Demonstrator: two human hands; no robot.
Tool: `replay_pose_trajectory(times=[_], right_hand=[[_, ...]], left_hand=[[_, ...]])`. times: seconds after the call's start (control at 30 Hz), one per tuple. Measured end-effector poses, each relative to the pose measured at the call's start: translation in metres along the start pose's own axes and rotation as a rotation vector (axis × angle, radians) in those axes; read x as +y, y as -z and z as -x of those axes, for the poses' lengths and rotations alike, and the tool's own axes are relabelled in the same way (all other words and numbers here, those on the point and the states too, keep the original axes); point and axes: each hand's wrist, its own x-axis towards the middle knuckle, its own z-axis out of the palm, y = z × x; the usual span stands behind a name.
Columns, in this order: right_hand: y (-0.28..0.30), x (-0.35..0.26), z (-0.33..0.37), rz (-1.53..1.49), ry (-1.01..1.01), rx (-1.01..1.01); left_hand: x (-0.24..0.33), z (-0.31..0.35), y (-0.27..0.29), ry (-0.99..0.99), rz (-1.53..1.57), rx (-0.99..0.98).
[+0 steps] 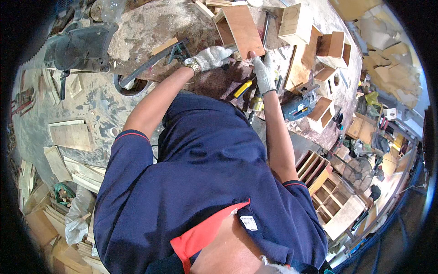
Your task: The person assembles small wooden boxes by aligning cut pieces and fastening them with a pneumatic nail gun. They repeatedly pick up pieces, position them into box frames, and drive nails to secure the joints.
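The wooden box (247,31) is made of flat, thin boards with straight edges; its large reddish-brown panel has a smooth face with fine grain, and at its left side an opening shows the hollow inside. It lies at the far middle of the workbench (150,22), whose surface is rough, stained and covered with pale dust. Both hands wear white knitted gloves, with a bare tip visible at the right thumb

The right hand (264,71) grips the box at its near right corner: the thumb presses on the near edge of the panel, while the other fingers are partly hidden. The left hand (213,58) is just beside the near left corner, its fingers pointing right with a slight bend; I cannot tell if they are closed on something

Near the right hand, on its left, lies a screwdriver (243,89) with a yellow and black handle. Farther to the right there are a blue jigsaw (299,108) with a hard casing and a small square box (326,77) of pale wood, with a round hole
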Motion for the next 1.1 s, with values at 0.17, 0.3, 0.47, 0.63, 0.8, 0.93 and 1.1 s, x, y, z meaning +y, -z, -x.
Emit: replay_pose_trajectory(times=[0.17,0.3,0.47,0.63,0.8,0.93,1.1], right_hand=[[0.000,-0.006,0.004,-0.091,-0.065,-0.002],[0.000,-0.010,0.003,-0.143,-0.058,0.012],[0.002,-0.016,0.001,-0.172,-0.084,-0.028],[0.001,-0.022,0.005,-0.161,-0.109,-0.024],[0.000,-0.019,0.002,-0.141,-0.113,-0.003],[0.003,-0.013,-0.007,0.039,-0.041,-0.005],[0.000,-0.003,-0.003,0.026,-0.037,0.058]], left_hand=[[-0.002,-0.003,-0.001,-0.032,-0.084,0.000],[-0.014,-0.007,-0.008,-0.014,-0.100,-0.085],[-0.029,-0.007,-0.021,-0.236,-0.412,0.054],[-0.041,-0.015,-0.030,-0.407,-0.287,0.230],[-0.043,-0.018,-0.033,-0.250,-0.294,0.039],[-0.027,-0.016,-0.024,-0.159,-0.271,0.011],[0.025,-0.004,-0.031,0.211,-0.008,0.094]])
